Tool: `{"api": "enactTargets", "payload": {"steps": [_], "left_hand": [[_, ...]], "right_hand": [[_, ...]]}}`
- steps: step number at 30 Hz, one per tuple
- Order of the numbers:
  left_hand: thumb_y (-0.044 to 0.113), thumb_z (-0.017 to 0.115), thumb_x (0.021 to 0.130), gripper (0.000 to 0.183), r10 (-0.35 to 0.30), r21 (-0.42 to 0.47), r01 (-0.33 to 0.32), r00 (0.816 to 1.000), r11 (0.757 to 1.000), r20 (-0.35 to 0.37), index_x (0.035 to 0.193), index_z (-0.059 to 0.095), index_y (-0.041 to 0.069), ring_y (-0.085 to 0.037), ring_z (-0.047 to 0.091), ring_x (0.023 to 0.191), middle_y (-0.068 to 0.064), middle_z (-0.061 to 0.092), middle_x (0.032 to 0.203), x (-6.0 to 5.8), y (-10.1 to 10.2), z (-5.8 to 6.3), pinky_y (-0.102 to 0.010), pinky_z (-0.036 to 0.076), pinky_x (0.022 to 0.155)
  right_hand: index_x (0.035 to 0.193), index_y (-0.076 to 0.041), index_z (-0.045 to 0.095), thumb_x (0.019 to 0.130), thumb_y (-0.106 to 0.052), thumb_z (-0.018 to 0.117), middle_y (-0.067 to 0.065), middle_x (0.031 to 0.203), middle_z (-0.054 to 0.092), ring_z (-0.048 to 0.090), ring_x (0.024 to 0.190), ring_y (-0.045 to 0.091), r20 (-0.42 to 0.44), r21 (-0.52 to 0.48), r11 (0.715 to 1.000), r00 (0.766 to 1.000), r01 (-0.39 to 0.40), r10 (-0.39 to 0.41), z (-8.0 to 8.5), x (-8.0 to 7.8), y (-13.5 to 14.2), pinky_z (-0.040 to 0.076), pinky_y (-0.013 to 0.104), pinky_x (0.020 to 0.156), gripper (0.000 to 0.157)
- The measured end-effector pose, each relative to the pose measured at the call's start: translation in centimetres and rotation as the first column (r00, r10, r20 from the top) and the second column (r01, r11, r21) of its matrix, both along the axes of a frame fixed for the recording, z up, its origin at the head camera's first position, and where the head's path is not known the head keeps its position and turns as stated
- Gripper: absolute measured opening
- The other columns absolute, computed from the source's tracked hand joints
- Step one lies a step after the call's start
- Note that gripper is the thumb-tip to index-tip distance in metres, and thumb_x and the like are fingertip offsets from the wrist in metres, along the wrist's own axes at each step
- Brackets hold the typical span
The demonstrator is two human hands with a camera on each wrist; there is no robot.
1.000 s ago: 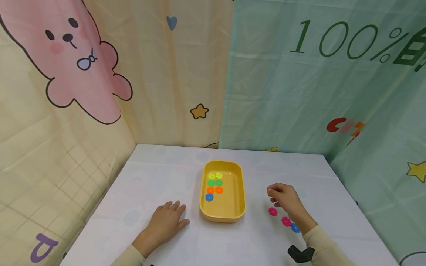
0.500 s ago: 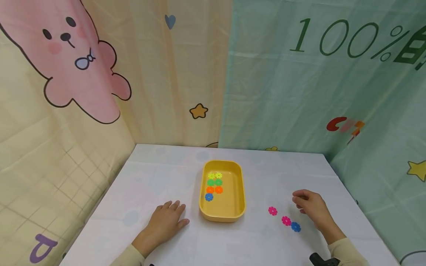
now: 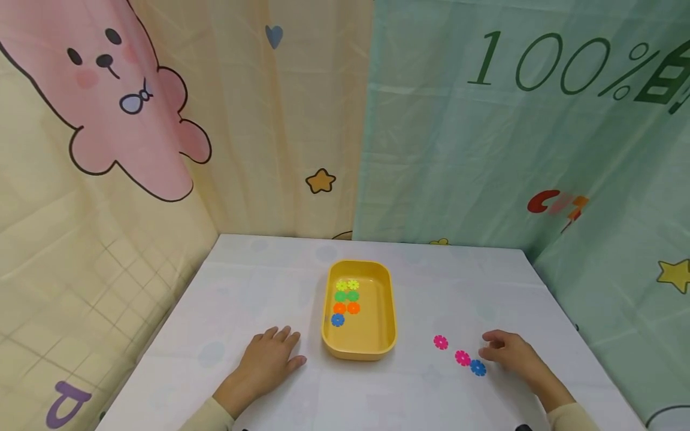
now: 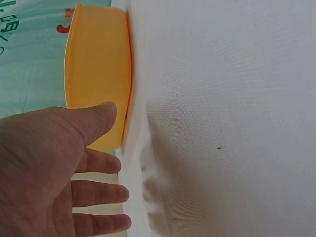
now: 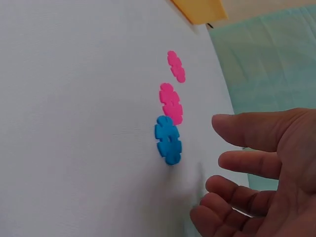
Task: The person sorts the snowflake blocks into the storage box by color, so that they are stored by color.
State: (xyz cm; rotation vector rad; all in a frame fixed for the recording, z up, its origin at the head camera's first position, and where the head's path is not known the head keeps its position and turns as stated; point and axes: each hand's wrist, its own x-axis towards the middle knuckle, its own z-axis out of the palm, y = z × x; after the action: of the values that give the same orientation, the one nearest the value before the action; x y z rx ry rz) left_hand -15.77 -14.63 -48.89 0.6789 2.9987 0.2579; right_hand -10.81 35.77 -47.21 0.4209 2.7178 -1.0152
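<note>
My left hand (image 3: 269, 362) rests on the white table left of the yellow tray (image 3: 360, 353), fingers spread and nothing held. In the left wrist view its thumb overlaps the tray's outer wall. On the right, my right hand (image 3: 509, 354) hovers beside a blue flower-shaped disc (image 3: 478, 367), its fingers loosely bent and apart, holding nothing. The right wrist view shows that blue disc (image 5: 168, 140) touching a pink flower-shaped disc (image 5: 171, 103). A second pink disc (image 3: 440, 342) lies a little farther off, toward the tray.
Inside the tray's left half lie paired yellow discs (image 3: 342, 286), green discs (image 3: 341, 296) and orange discs (image 3: 339, 308), with a single blue disc (image 3: 337, 319) below them. Printed curtains (image 3: 447, 149) hang behind and beside the table (image 3: 259, 269).
My right hand has moved right from above the loose discs, uncovering the pink and blue ones, then lowered toward the blue disc. The left hand has stayed in place.
</note>
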Motion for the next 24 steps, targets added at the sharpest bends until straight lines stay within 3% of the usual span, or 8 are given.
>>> {"api": "enactTargets", "payload": {"steps": [6,10,16,24], "left_hand": [[0.049,0.070,0.094,0.057,-0.004,0.006,0.004,1.000,1.000,-0.005,0.132,0.067,0.007,-0.046,0.055,0.127,-0.019,0.062,0.138,-0.1,-0.1,0.0,-0.065,0.045,0.101],[0.048,0.070,0.094,0.057,-0.001,0.006,0.001,1.000,1.000,-0.009,0.132,0.067,0.007,-0.046,0.056,0.127,-0.019,0.063,0.138,-0.1,-0.1,0.0,-0.065,0.045,0.101],[0.048,0.070,0.094,0.057,-0.005,0.007,0.005,1.000,1.000,-0.011,0.132,0.067,0.006,-0.045,0.056,0.127,-0.019,0.063,0.137,-0.1,-0.1,-0.1,-0.064,0.045,0.100],[0.048,0.070,0.094,0.056,-0.005,0.010,0.005,1.000,1.000,-0.009,0.132,0.067,0.007,-0.045,0.057,0.126,-0.019,0.063,0.137,-0.1,-0.1,-0.2,-0.064,0.045,0.101]], "right_hand": [[0.114,0.003,0.066,0.083,-0.023,0.082,0.009,0.092,0.063,0.057,0.084,0.023,-0.033,0.131,0.985,0.992,-0.113,0.118,-1.6,0.2,-0.8,0.052,0.041,0.072,0.043],[0.108,0.000,0.067,0.080,-0.021,0.083,0.006,0.089,0.061,0.056,0.083,0.022,-0.042,0.181,0.975,0.989,-0.132,0.142,-2.0,0.1,-1.3,0.050,0.040,0.072,0.039],[0.103,0.001,0.065,0.079,-0.019,0.084,0.007,0.088,0.060,0.056,0.081,0.021,-0.012,0.174,0.977,0.992,-0.124,0.128,-1.7,0.3,-1.9,0.052,0.044,0.072,0.037],[0.088,-0.004,0.061,0.078,-0.010,0.082,0.003,0.081,0.058,0.054,0.077,0.019,-0.032,0.161,0.978,0.990,-0.130,0.137,-1.6,0.7,-2.2,0.049,0.036,0.067,0.025]]}}
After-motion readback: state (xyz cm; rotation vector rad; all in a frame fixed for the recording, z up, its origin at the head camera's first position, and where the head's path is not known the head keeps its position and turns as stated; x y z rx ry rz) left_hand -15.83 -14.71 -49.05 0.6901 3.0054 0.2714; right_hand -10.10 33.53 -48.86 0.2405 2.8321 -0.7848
